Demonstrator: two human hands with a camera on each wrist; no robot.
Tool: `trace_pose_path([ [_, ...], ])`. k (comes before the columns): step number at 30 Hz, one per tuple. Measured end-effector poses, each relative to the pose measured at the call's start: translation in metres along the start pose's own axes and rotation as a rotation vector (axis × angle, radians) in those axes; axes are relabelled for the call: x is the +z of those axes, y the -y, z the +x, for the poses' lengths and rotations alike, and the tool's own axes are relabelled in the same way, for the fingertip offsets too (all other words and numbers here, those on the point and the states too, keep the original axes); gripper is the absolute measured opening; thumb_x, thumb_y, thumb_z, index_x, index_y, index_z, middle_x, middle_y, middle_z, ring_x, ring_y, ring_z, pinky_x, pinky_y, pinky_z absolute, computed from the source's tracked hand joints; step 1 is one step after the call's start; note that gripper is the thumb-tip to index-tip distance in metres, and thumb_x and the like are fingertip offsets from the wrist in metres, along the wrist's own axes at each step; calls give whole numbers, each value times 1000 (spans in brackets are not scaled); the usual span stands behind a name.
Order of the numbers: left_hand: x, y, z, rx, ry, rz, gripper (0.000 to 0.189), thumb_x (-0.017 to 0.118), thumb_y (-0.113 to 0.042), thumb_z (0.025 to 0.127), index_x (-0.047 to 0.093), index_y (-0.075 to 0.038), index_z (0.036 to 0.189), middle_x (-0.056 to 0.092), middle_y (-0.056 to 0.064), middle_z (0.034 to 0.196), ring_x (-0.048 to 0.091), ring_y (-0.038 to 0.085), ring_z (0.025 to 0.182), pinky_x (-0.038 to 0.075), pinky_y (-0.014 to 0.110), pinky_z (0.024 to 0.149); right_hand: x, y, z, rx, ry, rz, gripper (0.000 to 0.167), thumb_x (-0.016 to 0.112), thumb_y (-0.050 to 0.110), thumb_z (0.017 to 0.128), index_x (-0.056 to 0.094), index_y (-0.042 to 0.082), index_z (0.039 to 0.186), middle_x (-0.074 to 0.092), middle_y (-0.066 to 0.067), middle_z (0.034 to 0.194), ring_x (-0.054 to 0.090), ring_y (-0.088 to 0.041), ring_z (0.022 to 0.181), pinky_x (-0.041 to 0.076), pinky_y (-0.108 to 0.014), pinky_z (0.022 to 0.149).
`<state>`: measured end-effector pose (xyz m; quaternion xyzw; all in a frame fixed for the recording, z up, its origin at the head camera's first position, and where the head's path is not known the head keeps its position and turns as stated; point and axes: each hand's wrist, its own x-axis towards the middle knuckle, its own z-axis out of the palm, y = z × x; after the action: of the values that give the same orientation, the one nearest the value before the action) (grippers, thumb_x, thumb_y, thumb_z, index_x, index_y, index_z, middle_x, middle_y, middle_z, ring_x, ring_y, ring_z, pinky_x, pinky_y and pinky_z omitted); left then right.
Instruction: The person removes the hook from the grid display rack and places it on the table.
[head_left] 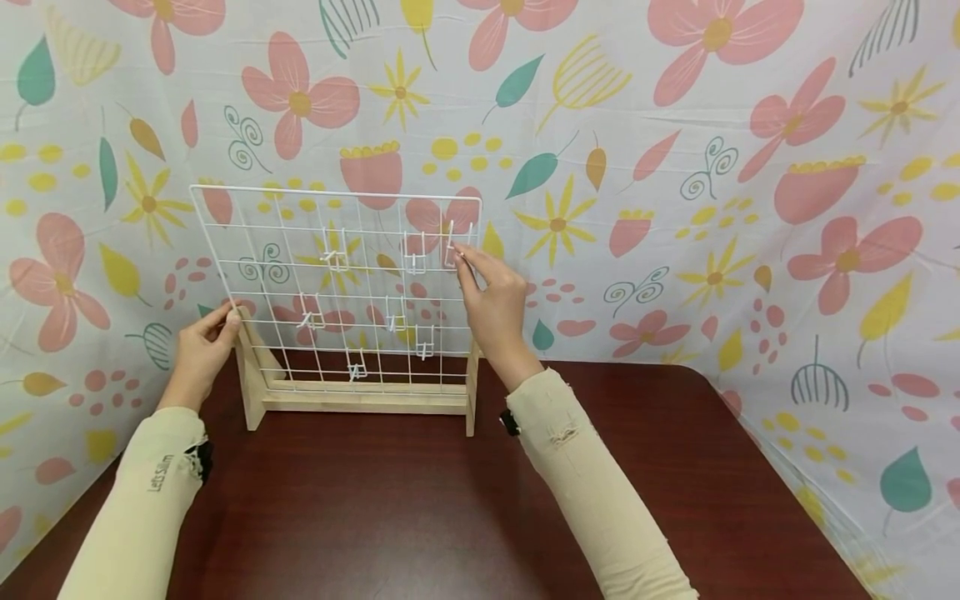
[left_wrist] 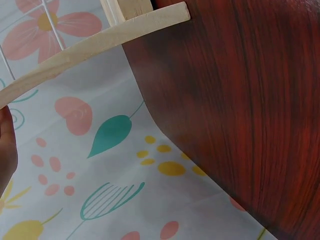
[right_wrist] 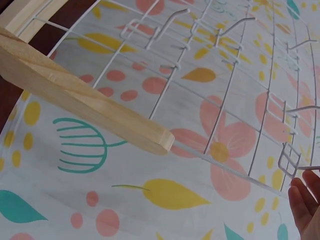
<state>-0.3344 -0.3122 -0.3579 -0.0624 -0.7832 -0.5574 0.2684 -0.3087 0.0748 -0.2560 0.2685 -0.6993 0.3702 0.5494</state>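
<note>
A white wire grid panel (head_left: 337, 193) stands upright in a light wooden stand (head_left: 367, 404). At the panel's left side my left hand (head_left: 204, 343) grips the top of the stand's left upright; in the left wrist view only part of that hand (left_wrist: 6, 150) shows, at the end of the wood (left_wrist: 75, 55). High on the right side, my right hand (head_left: 497, 302) pinches a white wire hook (head_left: 452, 250) between thumb and fingertips. The right wrist view shows this hook (right_wrist: 289, 159) against the grid, with the fingers (right_wrist: 300, 202) at its prong. Several similar hooks (head_left: 415, 265) hang across the grid.
The stand rests on a dark red-brown wooden table (head_left: 352, 508), whose right edge slopes away to a rounded back corner. Close behind the table hangs a white curtain (head_left: 660, 192) printed with flowers and leaves.
</note>
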Motion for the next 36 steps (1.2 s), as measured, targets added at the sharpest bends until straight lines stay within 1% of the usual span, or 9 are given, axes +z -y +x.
trace_pose_path([
  [4,-1,0,1,-10,9,-20,50,56,-25,98,47,4,138,56,-25,106,53,-11,90,45,4,71,-4,1,-1,-15,6,11,18,69,0,87,73,-3,104,71,-16,102,68,-27,97,51,-29,89],
  [6,-2,-1,1,-13,8,-25,51,56,-25,98,46,4,139,55,-29,100,53,-11,88,46,5,70,-7,2,-1,-22,6,8,18,68,1,88,73,-3,105,71,-16,102,68,-27,97,51,-29,90],
  [8,-2,-1,1,-14,4,-25,51,56,-24,98,46,5,138,54,-30,98,53,-12,87,46,5,69,-9,2,-2,-26,7,9,17,68,1,89,73,-3,105,71,-16,102,68,-27,98,51,-29,90],
  [17,-2,-1,1,-6,10,-17,49,57,-24,98,48,5,137,56,-23,108,53,-11,91,45,4,71,-19,-6,-10,-28,-4,33,17,68,2,89,73,-4,104,71,-17,102,67,-28,98,52,-32,89],
  [27,-1,0,1,-5,6,-1,46,56,-24,98,50,-4,139,55,-16,122,52,-11,91,44,4,71,-27,-9,-16,-56,-10,47,16,69,3,88,73,-4,102,71,-16,103,67,-28,98,53,-34,88],
  [29,-1,0,1,-3,5,0,46,56,-24,98,51,-3,139,56,-16,121,52,-11,91,44,4,71,-28,-10,-17,-60,-9,51,16,70,2,87,73,-4,102,71,-16,102,68,-28,97,53,-35,87],
  [33,-1,-1,0,-3,6,-4,45,56,-25,98,52,-5,138,56,-15,123,52,-10,92,44,4,72,-32,-10,-21,-63,12,47,16,69,1,88,73,-4,103,71,-15,103,68,-27,98,53,-34,87],
  [36,-1,-1,0,4,8,-5,46,56,-26,98,51,-4,138,55,-17,122,52,-10,92,45,5,72,-37,-10,-24,-59,32,47,17,68,2,89,73,-3,105,71,-15,104,67,-26,99,52,-32,89],
])
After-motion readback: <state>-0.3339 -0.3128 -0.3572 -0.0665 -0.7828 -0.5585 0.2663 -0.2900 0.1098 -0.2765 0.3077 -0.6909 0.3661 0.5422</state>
